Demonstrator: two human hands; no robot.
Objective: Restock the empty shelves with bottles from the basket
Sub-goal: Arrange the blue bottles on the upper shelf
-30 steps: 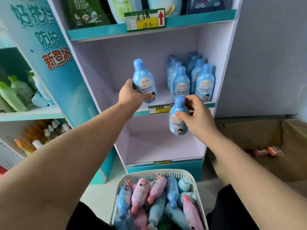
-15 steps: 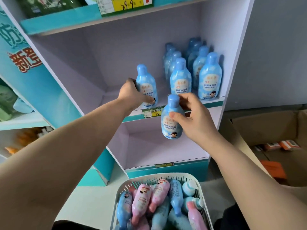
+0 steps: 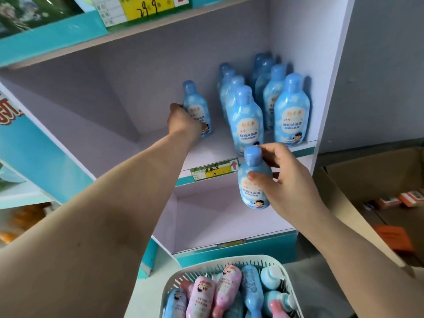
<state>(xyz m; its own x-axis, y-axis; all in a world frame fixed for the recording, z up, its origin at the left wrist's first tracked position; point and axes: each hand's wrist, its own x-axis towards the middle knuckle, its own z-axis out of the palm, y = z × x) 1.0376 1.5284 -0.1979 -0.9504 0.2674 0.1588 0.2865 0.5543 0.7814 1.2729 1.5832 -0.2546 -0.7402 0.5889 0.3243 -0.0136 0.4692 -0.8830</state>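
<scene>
Left hand (image 3: 183, 121) curls round a glossy, round-shouldered blue plastic bottle (image 3: 197, 106) upright on the lilac shelf (image 3: 160, 143); right hand (image 3: 286, 180) grips a second blue bottle (image 3: 252, 191). Eight more bottles (image 3: 291, 111) stand right.

1. A shop; the display stand's teal side panel (image 3: 41, 145) carries large printed lettering;
2. yellow price tags, one on the upper shelf edge (image 3: 146, 9) and one lower (image 3: 214, 169), bear handwritten numbers;
3. identical blue bottles (image 3: 291, 111) stand in rows;
4. a neighbouring shelf (image 3: 20, 193) holds other blurred goods;
5. a basket (image 3: 229, 260) of bottles and an open cardboard box (image 3: 371, 175) of small packs (image 3: 410, 197) sit below.
</scene>
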